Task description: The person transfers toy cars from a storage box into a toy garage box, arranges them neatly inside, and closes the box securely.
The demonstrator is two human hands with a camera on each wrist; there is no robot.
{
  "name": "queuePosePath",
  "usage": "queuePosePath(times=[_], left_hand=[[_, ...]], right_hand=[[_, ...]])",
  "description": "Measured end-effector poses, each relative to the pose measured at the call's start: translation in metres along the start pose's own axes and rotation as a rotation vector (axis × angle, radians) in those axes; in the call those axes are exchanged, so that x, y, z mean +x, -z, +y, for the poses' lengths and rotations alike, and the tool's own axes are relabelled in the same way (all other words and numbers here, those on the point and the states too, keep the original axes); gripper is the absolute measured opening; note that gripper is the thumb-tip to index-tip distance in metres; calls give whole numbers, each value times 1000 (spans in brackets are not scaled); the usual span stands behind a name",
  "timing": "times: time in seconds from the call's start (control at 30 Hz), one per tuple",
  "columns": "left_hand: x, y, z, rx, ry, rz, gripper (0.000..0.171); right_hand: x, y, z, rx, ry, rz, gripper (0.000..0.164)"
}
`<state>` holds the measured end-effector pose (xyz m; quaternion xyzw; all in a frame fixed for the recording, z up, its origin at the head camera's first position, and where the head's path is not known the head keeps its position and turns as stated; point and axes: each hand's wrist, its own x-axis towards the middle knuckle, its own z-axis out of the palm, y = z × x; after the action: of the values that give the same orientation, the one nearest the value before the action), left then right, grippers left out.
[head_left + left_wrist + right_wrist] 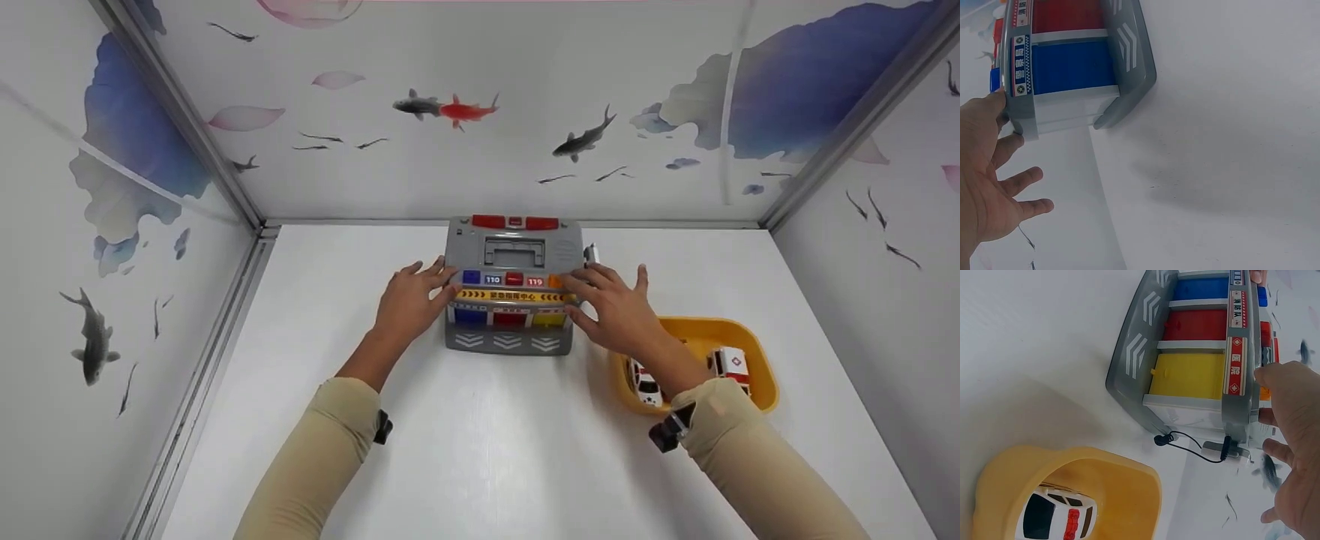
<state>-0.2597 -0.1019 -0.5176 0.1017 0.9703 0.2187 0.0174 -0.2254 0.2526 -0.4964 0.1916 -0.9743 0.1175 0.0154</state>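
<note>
The left hand (pixel 411 301) and right hand (pixel 619 311), splay-fingered and unclenched, touch the toy emergency-centre garage (pixel 512 295) at twelve o'clock—contact made, most work seemingly remaining, its three doors (pixel 1199 325) closed and the toy ambulance (pixel 731 363) in the yellow tray (pixel 766 375) at four o'clock.

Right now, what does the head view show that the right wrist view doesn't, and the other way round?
Only the head view shows the handle on top of the toy, the ambulance and the sleeves.

Only the right wrist view shows the black cord hanging at the toy's side.

Both show the right hand touching the toy, its blue panel, red panel and yellow panel, the yellow bin and a white car inside.
</note>
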Motion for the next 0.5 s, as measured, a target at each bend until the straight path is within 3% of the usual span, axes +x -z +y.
queuePosePath(times=[0.3,0.5], left_hand=[[1,-2,0,-17,-4,10,55],[0,-1,-2,-40,-8,14,55]], right_hand=[[-2,0,4,13,10,-13,58],[-2,3,4,54,10,-59,71]])
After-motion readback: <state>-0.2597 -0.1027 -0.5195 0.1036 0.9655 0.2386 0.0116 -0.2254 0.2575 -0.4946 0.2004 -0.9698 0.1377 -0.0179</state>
